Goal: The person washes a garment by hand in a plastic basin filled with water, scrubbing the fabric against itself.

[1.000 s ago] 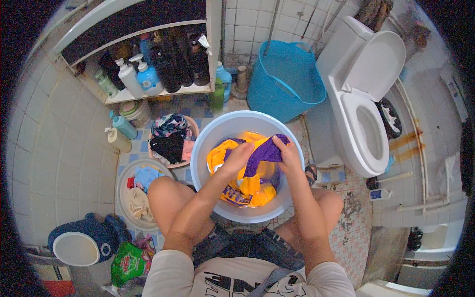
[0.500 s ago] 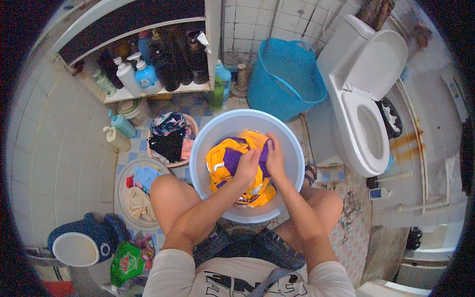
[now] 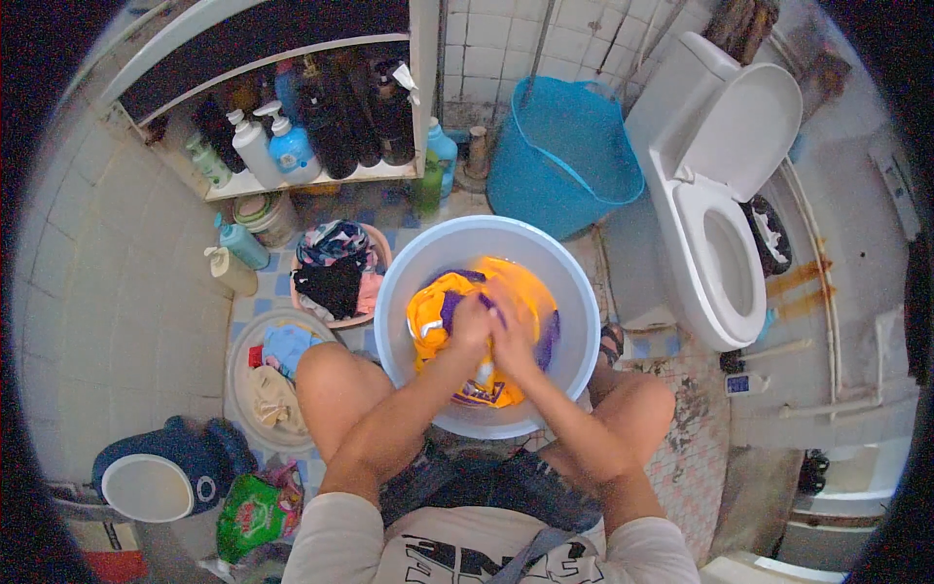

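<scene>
A yellow and purple garment, wet-looking and bunched up, lies in a large pale blue basin between my knees. My left hand is closed on a purple fold near the middle of the cloth. Right against it, my right hand grips the same cloth, its fingers blurred by motion. A bit of purple fabric shows between the two hands. The part of the garment under my hands is hidden.
Beside the basin, a pink basin and a whitish basin hold clothes. Behind stand a blue tub and a shelf with several bottles. A toilet is at the right, a dark blue bucket-like container at the left.
My right hand has moved left and nearer to me, up against the left hand. My left hand has shifted slightly left. The purple part between them is now more bunched, with more yellow spread at right.
</scene>
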Demonstrator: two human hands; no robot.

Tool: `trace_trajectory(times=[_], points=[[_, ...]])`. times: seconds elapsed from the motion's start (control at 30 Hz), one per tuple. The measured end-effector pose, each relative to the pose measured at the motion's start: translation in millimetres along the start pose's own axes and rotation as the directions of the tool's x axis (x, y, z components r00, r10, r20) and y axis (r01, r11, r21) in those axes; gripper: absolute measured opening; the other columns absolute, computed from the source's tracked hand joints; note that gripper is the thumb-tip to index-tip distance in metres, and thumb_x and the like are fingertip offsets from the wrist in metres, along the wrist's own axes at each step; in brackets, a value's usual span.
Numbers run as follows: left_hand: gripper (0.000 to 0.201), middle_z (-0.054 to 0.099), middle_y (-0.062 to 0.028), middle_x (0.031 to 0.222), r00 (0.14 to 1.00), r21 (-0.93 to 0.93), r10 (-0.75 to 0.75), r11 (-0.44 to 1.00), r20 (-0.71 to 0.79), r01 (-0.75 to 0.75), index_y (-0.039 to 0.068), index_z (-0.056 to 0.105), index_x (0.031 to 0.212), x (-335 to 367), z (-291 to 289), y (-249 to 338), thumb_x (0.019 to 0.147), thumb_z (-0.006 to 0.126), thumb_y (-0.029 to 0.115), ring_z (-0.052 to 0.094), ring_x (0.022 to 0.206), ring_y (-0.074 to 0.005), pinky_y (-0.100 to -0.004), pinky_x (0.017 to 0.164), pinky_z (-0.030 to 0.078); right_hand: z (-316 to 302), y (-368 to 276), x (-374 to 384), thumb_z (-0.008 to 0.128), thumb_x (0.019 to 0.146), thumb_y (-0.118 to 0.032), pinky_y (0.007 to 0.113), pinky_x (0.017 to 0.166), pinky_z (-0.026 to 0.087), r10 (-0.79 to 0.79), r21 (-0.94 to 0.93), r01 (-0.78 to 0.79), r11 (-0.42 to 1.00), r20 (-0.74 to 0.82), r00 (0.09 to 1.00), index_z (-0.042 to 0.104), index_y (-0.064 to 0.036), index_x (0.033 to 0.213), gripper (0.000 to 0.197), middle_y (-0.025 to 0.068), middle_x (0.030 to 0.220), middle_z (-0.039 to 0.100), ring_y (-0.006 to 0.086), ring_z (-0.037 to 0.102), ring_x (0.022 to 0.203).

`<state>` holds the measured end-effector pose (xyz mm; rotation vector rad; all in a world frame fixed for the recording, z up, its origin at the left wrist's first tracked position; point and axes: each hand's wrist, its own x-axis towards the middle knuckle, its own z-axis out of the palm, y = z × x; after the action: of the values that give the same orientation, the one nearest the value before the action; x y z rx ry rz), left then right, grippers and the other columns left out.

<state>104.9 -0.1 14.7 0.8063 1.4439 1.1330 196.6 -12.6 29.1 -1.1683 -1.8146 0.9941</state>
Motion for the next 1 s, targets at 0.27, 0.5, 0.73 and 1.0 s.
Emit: trace_trajectory(times=[0.27,0.5,0.73,1.0], points=[[0.018,0.058,-0.0087,0.090,0.995,-0.095,0.056,0.994,0.078,-0.048,-0.003,0.056,0.092,-22,17,-28,0.084,0.042,0.005,0.054,0.084,-0.0145,-0.0294,0.074,0.044,-32,11,31,0.034,0.090,-0.014,0.034,0.104,0.021,0.149,0.102,-0.142,0.985,-0.069,0.986,0.045,-0.0023,0.123,0.037,0.0133,0.133,0.038,0.0268,0.031,0.126],[0.020,0.058,-0.0081,0.091,0.986,-0.230,0.098,0.971,0.136,-0.064,0.002,0.055,0.097,-6,-10,14,0.084,0.042,0.007,0.054,0.084,-0.0160,-0.0304,0.074,0.046,3,-35,-12,0.034,0.092,-0.023,0.038,0.107,0.010,-0.144,-0.031,0.143,0.989,-0.052,0.988,0.043,-0.0024,0.124,0.040,0.0124,0.134,0.037,0.0231,0.026,0.129],[0.030,0.055,-0.0129,0.104,0.960,0.333,0.117,0.921,0.255,-0.201,-0.007,0.048,0.108,-16,6,16,0.090,0.044,0.018,0.054,0.095,-0.0208,-0.0306,0.086,0.042,-48,40,39,0.037,0.092,-0.027,0.028,0.078,0.041,0.288,0.026,-0.290,0.957,-0.230,0.930,0.055,-0.0007,0.100,0.033,0.0117,0.091,0.058,0.0184,0.055,0.086],[0.053,0.057,-0.0135,0.104,0.945,0.431,0.206,0.851,0.255,-0.301,-0.002,0.049,0.110,-20,0,8,0.071,0.072,0.027,0.056,0.097,-0.0193,-0.0279,0.083,0.044,-80,-25,48,0.032,0.094,-0.027,0.032,0.069,0.049,0.462,0.794,-0.217,0.568,-0.090,0.882,0.047,-0.0037,0.094,0.028,0.0126,0.086,0.057,0.0227,0.060,0.077]])
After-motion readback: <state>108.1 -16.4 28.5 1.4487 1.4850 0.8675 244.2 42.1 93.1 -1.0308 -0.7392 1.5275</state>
